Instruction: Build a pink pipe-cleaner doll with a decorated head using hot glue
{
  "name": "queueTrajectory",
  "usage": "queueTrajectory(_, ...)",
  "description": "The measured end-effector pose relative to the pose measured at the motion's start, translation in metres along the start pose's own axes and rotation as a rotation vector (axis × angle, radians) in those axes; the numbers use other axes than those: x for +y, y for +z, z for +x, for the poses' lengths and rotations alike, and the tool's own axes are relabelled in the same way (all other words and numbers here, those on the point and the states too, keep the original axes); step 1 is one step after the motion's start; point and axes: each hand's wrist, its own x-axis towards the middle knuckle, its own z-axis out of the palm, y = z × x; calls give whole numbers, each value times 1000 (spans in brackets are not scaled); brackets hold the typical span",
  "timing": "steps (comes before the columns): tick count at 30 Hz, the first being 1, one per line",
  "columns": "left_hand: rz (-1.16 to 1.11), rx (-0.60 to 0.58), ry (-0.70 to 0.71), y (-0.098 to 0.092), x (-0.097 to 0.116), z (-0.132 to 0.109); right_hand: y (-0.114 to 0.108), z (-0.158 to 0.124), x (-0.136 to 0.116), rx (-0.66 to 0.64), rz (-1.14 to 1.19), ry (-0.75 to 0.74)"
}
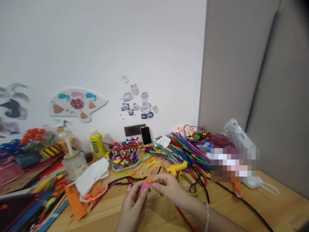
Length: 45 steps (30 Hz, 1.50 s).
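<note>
Pink pipe-cleaner roll [143, 189] with an orange tip [148, 182], pinched between both hands near the front middle of the wooden worktop [277, 206]. Left hand [132, 206] closed around the lower part of the roll, right hand [169, 190] clamped at the orange end, the two hands practically touching. Only one roll in the grip, by the look of it. Silver bangle [207, 217] on the right wrist, and one red pipe cleaner [184, 217] lying just under that forearm.

Just past the right hand, one yellow hot glue gun [176, 168], plus what looks like a pair of yellow-handled scissors [190, 190]. Behind those, a huge heap of multicolored pipe cleaners [188, 151] toward the back right corner, way too many to count. Along the back edge, three pipe-cleaner figures [125, 156] on one white plate [125, 167], one phone [146, 135] propped against the wall, and one yellow bottle [98, 144]. Left of the hands, one crumpled white tissue [93, 175], one plastic jar [74, 164] and one orange strip [75, 203]. Stuff near the right edge blurred out, no telling what.
</note>
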Motion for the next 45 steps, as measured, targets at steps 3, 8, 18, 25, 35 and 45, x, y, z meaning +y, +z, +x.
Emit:
queueTrajectory(3,-103,-25,-108,6,8,-1,0,0,-1,-11,-27,-13)
queueTrajectory(8,-253,-84,-161,7,10,-1,-2,1,4,46,-44,-85)
queueTrajectory(18,-235,-258,-189,-1,-10,1,-8,-3,9,-164,-119,-91)
queueTrajectory(25,289,-129,213,-11,-25,4,3,-1,10,46,-76,-61)
queueTrajectory(35,234,-80,173,-7,-19,-1,11,-1,13,55,87,-21)
queueTrajectory(45,-315,-250,-171,0,-4,0,-4,-2,5,-52,-22,-127)
